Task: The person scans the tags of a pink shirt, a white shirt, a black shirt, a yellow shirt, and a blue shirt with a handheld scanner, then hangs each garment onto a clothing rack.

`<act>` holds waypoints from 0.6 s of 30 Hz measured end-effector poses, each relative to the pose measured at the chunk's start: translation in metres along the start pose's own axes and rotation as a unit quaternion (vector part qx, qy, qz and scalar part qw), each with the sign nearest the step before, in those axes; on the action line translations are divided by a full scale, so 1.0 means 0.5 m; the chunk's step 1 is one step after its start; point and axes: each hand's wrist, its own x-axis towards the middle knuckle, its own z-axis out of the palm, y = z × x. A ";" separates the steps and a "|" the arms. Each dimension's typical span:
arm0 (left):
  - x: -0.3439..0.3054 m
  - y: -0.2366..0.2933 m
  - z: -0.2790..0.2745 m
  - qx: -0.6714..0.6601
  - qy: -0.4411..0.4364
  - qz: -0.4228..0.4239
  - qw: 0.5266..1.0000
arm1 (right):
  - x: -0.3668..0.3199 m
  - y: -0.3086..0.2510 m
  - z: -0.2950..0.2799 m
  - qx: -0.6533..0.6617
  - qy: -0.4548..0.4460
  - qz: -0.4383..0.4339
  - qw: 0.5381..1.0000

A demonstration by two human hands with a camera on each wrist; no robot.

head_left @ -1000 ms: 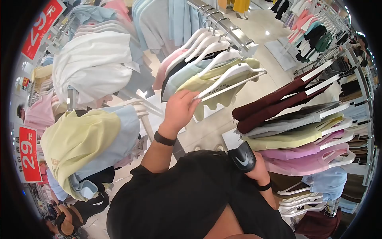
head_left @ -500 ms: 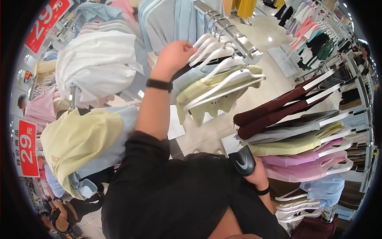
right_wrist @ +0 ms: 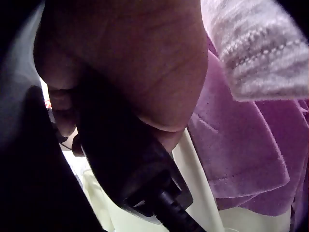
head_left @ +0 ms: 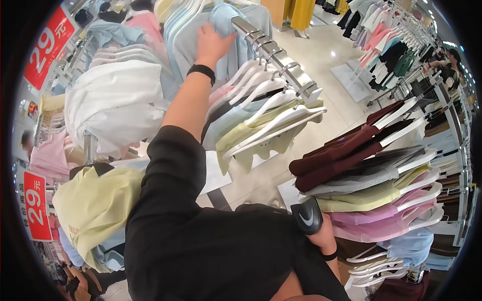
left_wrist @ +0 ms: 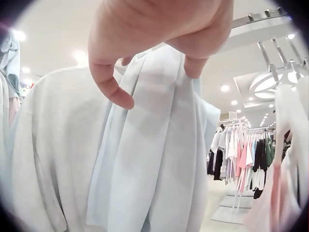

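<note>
My left hand (head_left: 213,42) is raised over the light blue garment (head_left: 231,30) at the rack's far end, thumb and fingers spread apart. In the left wrist view, one bent finger of the left hand (left_wrist: 159,29) overlaps the front of the folded light blue cloth (left_wrist: 149,135), with the thumb at its right edge. A grey top (left_wrist: 67,130) hangs to its left. My right hand (head_left: 326,236) is low by my waist, gripping a black corded handheld device (head_left: 307,216) with a curved grey trim. Its cord (right_wrist: 176,215) leaves the handle's end in the right wrist view.
A metal rail (head_left: 273,55) carries white hangers with pastel tops, including a yellow-green top (head_left: 271,145) at the near end. To the right hang maroon garments (head_left: 341,153) and pink-purple tops (head_left: 371,226). White garments (head_left: 115,105) and red price signs (head_left: 37,205) stand left.
My left hand has left the yellow-green top's hanger and moved forward along the rack to the light blue and grey garments. The right hand still holds the device near my waist.
</note>
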 end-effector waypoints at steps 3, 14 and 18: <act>0.046 -0.046 0.032 -0.042 -0.017 0.008 0.999 | -0.016 0.011 -0.002 -0.016 0.014 0.011 1.000; 0.091 0.013 -0.069 -0.244 0.061 0.003 0.968 | -0.024 0.006 0.002 -0.039 0.033 0.014 0.999; 0.099 0.091 -0.159 -0.343 0.126 0.035 0.930 | -0.021 0.021 -0.003 -0.033 0.025 -0.003 0.999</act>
